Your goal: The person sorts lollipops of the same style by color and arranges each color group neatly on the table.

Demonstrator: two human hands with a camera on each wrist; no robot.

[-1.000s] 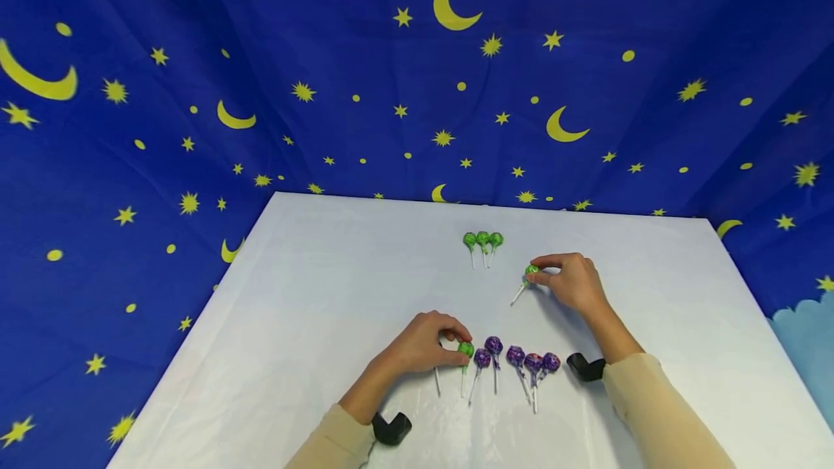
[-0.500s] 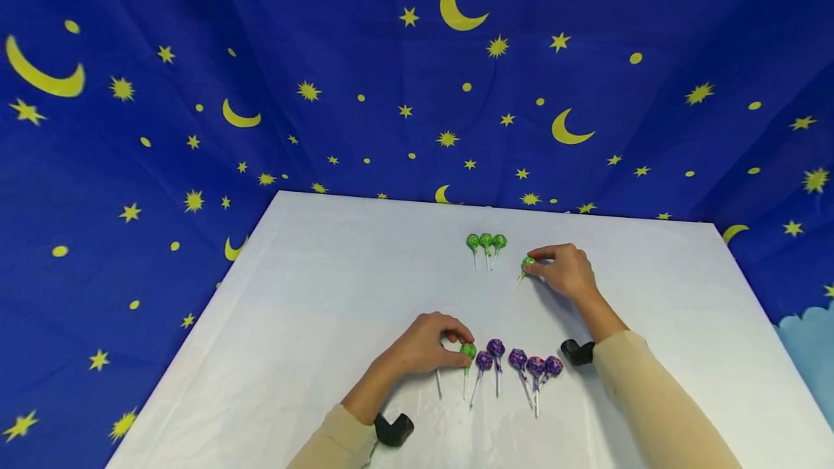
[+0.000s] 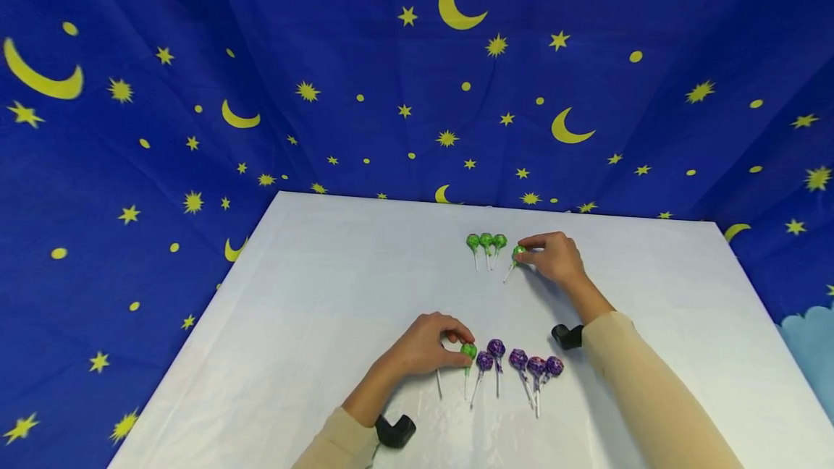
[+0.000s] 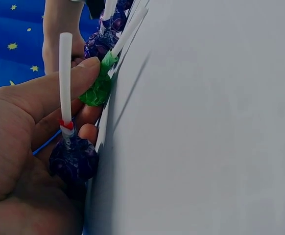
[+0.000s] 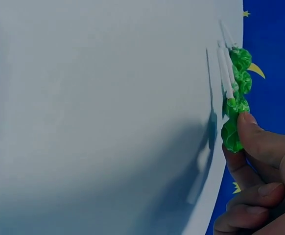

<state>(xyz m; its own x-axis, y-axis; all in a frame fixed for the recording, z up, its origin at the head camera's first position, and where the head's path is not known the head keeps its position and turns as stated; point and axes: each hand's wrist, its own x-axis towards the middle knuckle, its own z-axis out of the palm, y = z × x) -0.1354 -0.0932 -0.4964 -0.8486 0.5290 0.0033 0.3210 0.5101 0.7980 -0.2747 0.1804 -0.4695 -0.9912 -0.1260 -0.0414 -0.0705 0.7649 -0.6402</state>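
In the head view my left hand point(image 3: 426, 344) pinches the head of a green lollipop point(image 3: 468, 351) at the near row. A purple lollipop point(image 4: 74, 159) stands within the curve of that hand in the left wrist view; from the head only its white stick shows. Farther back, my right hand point(image 3: 555, 257) holds another green lollipop point(image 5: 232, 134) between thumb and fingers, its stick slanting toward me. Just left of it three green lollipops point(image 3: 486, 240) lie side by side, heads away from me.
Several purple lollipops point(image 3: 518, 359) lie right of my left hand. Black wrist devices point(image 3: 396, 431) are on both wrists. The white table point(image 3: 313, 288) ends at a blue curtain point(image 3: 365, 56) with yellow moons and stars.
My right hand has moved away from me and to the left with its green lollipop, closer to the three green ones. My left hand stays where it was.
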